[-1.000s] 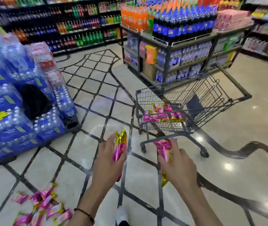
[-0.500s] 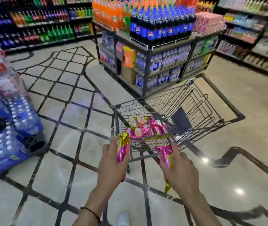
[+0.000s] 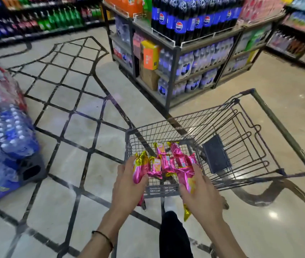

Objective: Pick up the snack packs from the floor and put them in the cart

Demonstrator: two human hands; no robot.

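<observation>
At six o'clock, a person's left hand (image 3: 127,185) grips a pink-and-gold snack pack (image 3: 140,169), fingers curled round it, and the right hand (image 3: 201,196) grips a second snack pack (image 3: 186,176) likewise, both over the near rim of a wire shopping cart (image 3: 159,126). More pink packs (image 3: 168,161) lie in its basket just beyond the hands. Wrapped water bottles (image 3: 8,131) sit at nine o'clock and a cola shelf (image 3: 181,21) at one.
</observation>
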